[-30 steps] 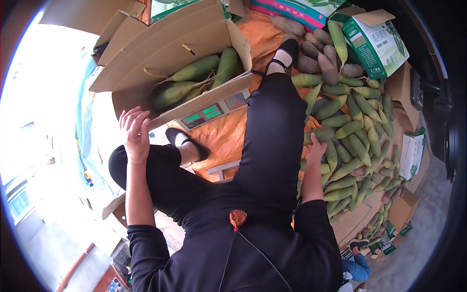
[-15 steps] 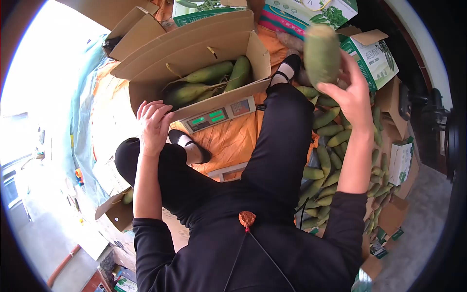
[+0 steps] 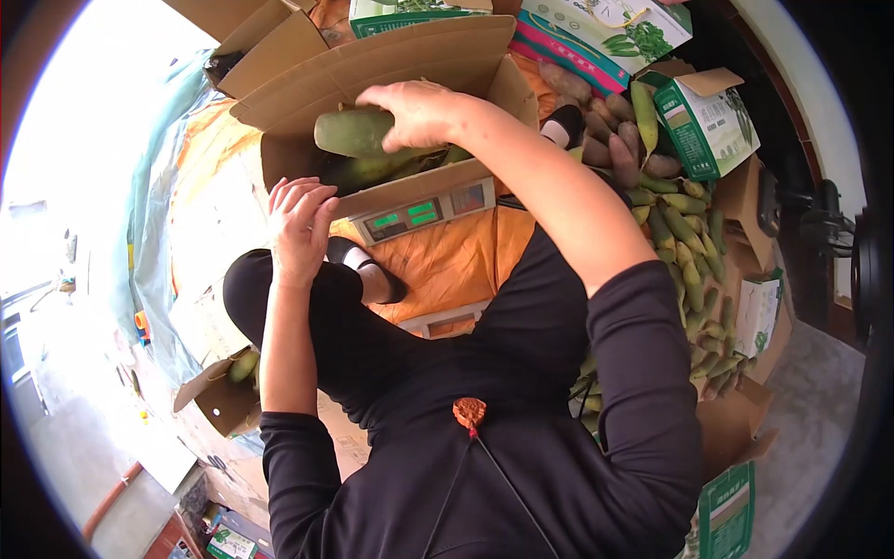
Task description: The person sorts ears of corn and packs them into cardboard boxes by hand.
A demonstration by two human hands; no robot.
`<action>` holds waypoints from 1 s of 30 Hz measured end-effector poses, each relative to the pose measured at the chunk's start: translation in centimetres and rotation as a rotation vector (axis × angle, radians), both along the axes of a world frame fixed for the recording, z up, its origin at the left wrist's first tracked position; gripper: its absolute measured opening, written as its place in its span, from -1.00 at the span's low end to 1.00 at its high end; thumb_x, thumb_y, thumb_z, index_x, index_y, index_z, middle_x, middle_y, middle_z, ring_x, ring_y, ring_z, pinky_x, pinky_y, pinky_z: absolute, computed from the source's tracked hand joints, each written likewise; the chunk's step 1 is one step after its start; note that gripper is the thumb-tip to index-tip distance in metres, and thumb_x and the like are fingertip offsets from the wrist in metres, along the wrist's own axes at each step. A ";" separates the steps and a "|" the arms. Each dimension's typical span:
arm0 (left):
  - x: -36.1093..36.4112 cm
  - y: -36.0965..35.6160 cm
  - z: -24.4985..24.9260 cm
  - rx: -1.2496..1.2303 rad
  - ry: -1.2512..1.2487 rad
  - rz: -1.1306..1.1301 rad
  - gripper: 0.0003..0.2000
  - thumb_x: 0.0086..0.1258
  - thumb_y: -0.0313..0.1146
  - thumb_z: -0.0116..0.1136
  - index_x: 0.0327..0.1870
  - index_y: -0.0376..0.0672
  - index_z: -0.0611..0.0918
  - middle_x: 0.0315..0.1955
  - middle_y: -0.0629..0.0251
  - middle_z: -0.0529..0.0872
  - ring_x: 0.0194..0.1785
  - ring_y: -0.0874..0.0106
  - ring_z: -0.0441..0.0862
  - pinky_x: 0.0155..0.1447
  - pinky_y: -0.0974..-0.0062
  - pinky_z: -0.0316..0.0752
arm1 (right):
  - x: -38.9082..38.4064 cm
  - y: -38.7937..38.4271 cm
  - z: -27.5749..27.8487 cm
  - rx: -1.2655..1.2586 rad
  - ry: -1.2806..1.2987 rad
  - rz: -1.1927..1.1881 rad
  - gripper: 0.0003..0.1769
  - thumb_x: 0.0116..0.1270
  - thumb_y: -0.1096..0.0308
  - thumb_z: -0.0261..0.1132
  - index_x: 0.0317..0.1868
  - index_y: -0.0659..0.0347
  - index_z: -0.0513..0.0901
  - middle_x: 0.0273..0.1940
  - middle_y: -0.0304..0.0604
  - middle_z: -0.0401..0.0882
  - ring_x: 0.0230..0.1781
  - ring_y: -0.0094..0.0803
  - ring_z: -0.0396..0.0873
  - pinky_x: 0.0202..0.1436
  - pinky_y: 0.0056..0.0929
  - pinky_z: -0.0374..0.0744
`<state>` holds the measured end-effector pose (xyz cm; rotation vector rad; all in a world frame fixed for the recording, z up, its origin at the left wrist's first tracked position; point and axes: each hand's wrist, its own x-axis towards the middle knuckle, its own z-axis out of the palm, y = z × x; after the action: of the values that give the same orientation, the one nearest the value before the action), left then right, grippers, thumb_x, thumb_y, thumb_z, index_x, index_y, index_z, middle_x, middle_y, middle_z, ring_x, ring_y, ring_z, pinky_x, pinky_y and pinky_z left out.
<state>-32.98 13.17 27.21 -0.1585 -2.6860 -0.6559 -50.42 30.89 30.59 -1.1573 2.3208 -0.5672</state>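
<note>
My right hand (image 3: 419, 114) is closed around a thick green radish (image 3: 349, 133) and holds it sideways in the mouth of an open cardboard box (image 3: 372, 63). Other green radishes (image 3: 358, 173) lie inside, partly hidden beneath my hand and the held one. At the near left corner of the box, my left hand (image 3: 300, 224) has its bent fingers over the rim. The box stands on a digital scale (image 3: 424, 212) whose display glows green; its digits are too small to read.
To the right lies a heap of green radishes (image 3: 689, 247), with reddish-brown roots (image 3: 622, 154) behind it. Printed green-and-white cartons (image 3: 712, 121) stand at the back and right. An orange sheet (image 3: 447, 270) covers the floor beneath the scale.
My right hand has carried the green radish from the upper right, leftward and down to the box opening. My left hand stays at the box's corner.
</note>
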 end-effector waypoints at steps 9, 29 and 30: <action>-0.1 -0.9 -0.8 0.040 0.048 0.047 -0.88 0.34 -0.43 0.11 -0.23 -0.23 0.67 -0.25 0.22 0.69 0.04 0.26 0.58 0.31 0.18 0.26 | 0.5 7.0 1.1 -0.579 -0.074 -0.430 -0.61 0.23 0.36 0.32 0.08 0.23 0.57 -0.10 -0.11 0.66 -0.13 -0.46 0.62 0.00 -0.53 0.55; -0.3 -0.5 -0.6 0.101 0.144 0.176 -0.86 0.38 -0.44 0.10 -0.25 -0.27 0.69 -0.25 0.23 0.71 0.00 0.30 0.60 0.14 0.37 0.42 | -1.9 16.2 -3.8 -0.708 -0.156 -0.867 -0.70 0.31 0.31 0.28 0.02 0.20 0.61 -0.20 -0.31 0.67 -0.24 -0.64 0.56 -0.20 -0.60 0.44; -0.2 -0.5 -0.6 0.098 0.141 0.185 -0.86 0.39 -0.44 0.10 -0.25 -0.26 0.70 -0.25 0.23 0.71 0.00 0.31 0.60 0.14 0.37 0.42 | -2.0 16.3 -3.9 -0.709 -0.156 -0.867 -0.70 0.31 0.31 0.28 0.02 0.20 0.61 -0.20 -0.31 0.67 -0.24 -0.64 0.56 -0.20 -0.60 0.44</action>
<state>-33.23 12.64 26.60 0.0661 -2.4905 -0.6889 -52.46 47.14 26.70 -0.2282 2.4614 -1.8100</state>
